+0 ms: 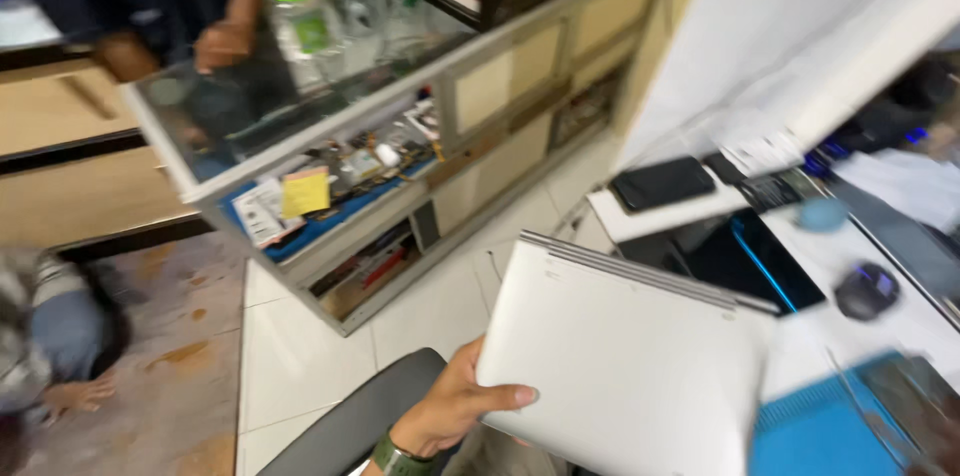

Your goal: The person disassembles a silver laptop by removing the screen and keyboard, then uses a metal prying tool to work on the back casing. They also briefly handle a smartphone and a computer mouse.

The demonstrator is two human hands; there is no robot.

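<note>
Head view: left hand [455, 404] grips laptop [625, 366].

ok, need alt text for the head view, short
A left hand grips the edge of a closed silver laptop, held over a cluttered white desk with a black phone, a dark mouse and a blue mat. Behind stands a glass display counter topped with green-lidded jars. The view is blurred.

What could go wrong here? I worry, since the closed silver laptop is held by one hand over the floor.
The left hand grips the silver laptop by one edge only, so it could slip and drop onto the tiled floor. Swung toward the desk, it might knock the mouse or the black phone. The right hand is out of view.
</note>
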